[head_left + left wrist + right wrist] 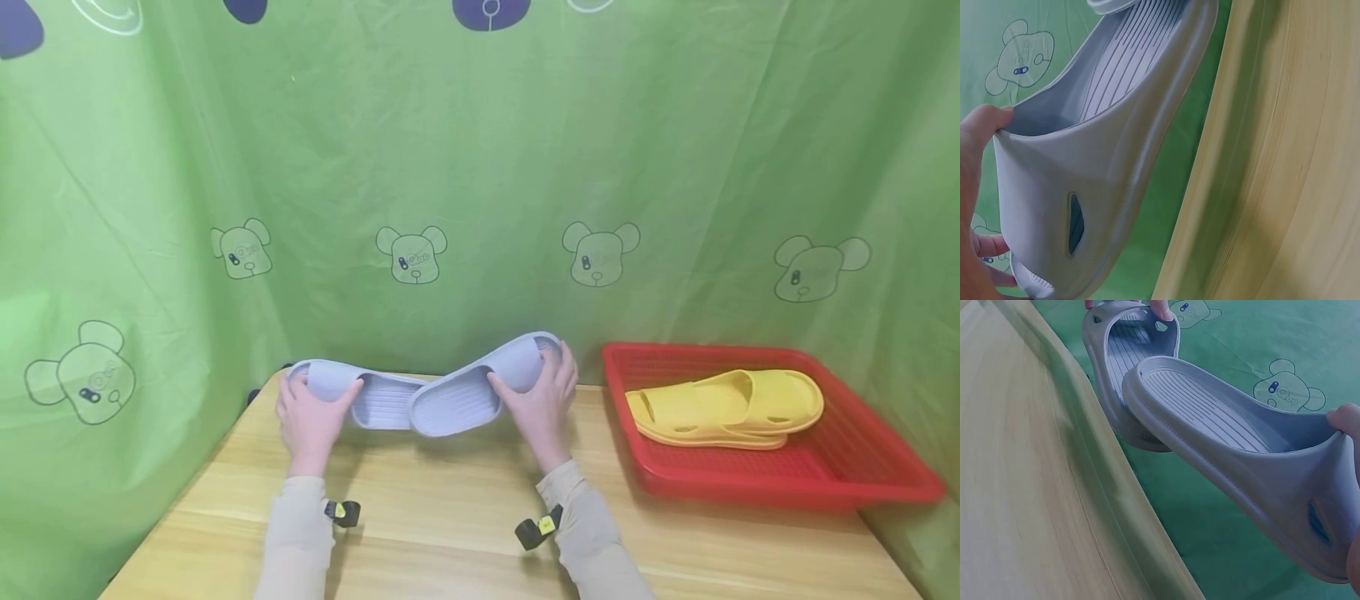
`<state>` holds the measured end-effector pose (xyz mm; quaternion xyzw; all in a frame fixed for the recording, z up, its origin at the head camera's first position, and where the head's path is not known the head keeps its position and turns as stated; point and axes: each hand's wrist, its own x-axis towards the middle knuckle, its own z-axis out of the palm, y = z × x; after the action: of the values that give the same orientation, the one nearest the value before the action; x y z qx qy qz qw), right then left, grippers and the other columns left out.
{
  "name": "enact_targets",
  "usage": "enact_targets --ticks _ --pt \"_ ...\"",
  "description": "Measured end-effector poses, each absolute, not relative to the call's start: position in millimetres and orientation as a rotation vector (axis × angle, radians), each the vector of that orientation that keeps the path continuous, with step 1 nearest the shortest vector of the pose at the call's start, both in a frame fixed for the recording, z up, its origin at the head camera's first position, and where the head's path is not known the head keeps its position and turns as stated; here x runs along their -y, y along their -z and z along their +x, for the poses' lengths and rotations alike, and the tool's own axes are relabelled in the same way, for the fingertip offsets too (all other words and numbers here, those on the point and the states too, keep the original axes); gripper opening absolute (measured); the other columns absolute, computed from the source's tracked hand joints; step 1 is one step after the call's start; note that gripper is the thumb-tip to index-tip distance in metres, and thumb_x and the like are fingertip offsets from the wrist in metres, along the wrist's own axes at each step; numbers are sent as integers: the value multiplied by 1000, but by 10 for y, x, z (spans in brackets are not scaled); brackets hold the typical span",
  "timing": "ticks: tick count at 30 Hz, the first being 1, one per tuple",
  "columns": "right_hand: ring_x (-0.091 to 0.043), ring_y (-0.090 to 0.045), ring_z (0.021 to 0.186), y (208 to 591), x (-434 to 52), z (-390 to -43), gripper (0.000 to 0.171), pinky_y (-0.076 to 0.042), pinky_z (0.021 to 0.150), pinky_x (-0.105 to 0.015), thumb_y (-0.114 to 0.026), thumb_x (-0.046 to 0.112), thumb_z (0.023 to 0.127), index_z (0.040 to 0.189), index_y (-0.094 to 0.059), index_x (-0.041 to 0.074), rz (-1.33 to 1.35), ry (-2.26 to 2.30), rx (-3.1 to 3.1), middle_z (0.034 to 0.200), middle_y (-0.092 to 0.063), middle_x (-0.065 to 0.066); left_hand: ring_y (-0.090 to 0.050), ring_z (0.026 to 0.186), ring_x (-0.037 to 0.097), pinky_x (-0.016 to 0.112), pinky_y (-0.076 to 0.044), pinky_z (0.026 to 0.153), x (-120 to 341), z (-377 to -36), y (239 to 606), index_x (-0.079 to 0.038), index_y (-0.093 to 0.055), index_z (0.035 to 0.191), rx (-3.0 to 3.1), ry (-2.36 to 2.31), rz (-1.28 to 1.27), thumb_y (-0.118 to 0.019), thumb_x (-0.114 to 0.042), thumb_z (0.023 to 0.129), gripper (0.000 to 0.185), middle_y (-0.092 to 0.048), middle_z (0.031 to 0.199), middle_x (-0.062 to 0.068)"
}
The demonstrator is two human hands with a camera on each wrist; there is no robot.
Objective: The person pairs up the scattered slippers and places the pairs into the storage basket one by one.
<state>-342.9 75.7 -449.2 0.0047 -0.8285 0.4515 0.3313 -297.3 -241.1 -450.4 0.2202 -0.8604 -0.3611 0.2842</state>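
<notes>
Two grey slippers are held up at the far edge of the wooden table (pixel 465 517), their heels overlapping in the middle. My left hand (pixel 307 421) grips the toe strap of the left slipper (pixel 375 400), thumb inside the strap. My right hand (pixel 542 400) grips the strap of the right slipper (pixel 480 387), which tilts up to the right with its heel over the other. The left wrist view shows the left slipper (pixel 1085 156) close up, my thumb (pixel 985 122) on its strap. In the right wrist view the right slipper (pixel 1235 444) overlaps the left slipper (pixel 1122 356).
A red plastic basket (pixel 780 483) stands on the table at the right and holds a pair of yellow slippers (pixel 723 408). A green curtain (pixel 480 167) printed with bears hangs behind and round the table. Bare wood lies between me and the slippers.
</notes>
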Motion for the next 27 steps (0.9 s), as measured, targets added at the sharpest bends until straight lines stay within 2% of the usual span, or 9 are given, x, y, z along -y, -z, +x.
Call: enact_targets --ticks 11,19,27 --pt "-32 -15 147 4498 -768 -3442 99 -21 117 -57 -88 51 62 135 -41 3 -42 -1212 2044 162 -12 -11 -15 146 51 67 -32 109 2271 -3034 4524 7 -33 139 2334 1051 580 -67 -80 66 119 -4 161 28" --pt "-31 -17 146 4500 -648 -3382 101 -21 117 -54 -90 50 58 133 -40 3 -95 -1266 1934 162 -13 -9 -14 145 52 62 -21 118 2183 -3049 4575 11 -30 138 2262 1113 549 -75 -70 67 116 -4 160 32" --pt "-32 -17 145 4533 -438 -3297 101 -19 117 -54 -92 46 56 129 -39 1 -46 -1257 1901 160 -13 -12 -22 141 51 63 -27 115 2114 -3083 4609 9 -29 139 2230 1181 578 -76 -70 66 117 -5 161 27"
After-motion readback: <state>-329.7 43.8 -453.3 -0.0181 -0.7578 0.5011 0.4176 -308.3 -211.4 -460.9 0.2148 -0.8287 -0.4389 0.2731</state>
